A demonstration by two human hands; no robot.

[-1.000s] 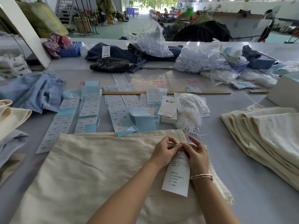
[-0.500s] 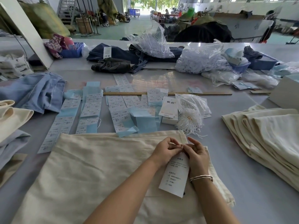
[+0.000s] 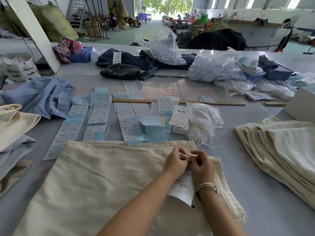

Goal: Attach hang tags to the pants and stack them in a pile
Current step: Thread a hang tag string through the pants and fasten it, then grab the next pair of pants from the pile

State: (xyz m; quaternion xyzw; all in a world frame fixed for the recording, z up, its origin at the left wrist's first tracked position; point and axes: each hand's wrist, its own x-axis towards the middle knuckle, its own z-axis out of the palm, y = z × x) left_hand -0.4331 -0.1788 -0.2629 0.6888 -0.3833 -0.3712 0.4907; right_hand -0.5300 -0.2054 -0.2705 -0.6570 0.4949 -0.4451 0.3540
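Cream pants lie flat in front of me on the grey table. A white hang tag rests on them near the waistband, partly under my wrists. My left hand and my right hand meet just above the tag, fingertips pinching together at its top; the string between them is too small to make out. A pile of folded cream pants sits at the right. A bag of white strings and a stack of hang tags lie beyond the pants.
Sheets of size stickers and blue backing paper cover the table's middle. A wooden ruler lies across. Blue pants and folded cream pants sit left. Dark jeans, plastic bags and blue baskets stand behind.
Both hands stay together at the tag's top, fingers working slightly. The tag has shifted a little lower and left under my wrists.
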